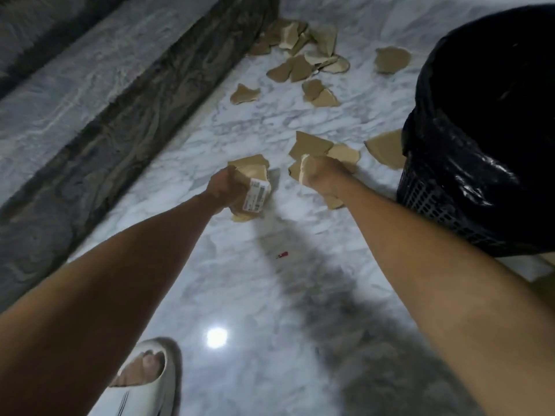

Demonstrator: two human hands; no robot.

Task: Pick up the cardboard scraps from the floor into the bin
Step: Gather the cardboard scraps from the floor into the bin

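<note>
Brown cardboard scraps lie scattered on the white marble floor [240, 283]. My left hand [223, 189] is closed around a bunch of scraps [255, 187], one bearing a white printed label. My right hand [322, 175] grips more scraps [304, 168] just left of the bin. The bin [468, 187] is a dark mesh basket lined with a black plastic bag, standing at the right. A loose scrap [386, 150] lies against the bin's base. Two others [318, 147] lie just beyond my right hand. A heap of scraps [303, 46] sits farther off by the wall.
A dark veined stone skirting [129, 109] runs diagonally along the left, with a wall above it. My foot in a white slipper [144, 376] is at the bottom left. A tiny red bit [282, 255] lies on the floor between my arms.
</note>
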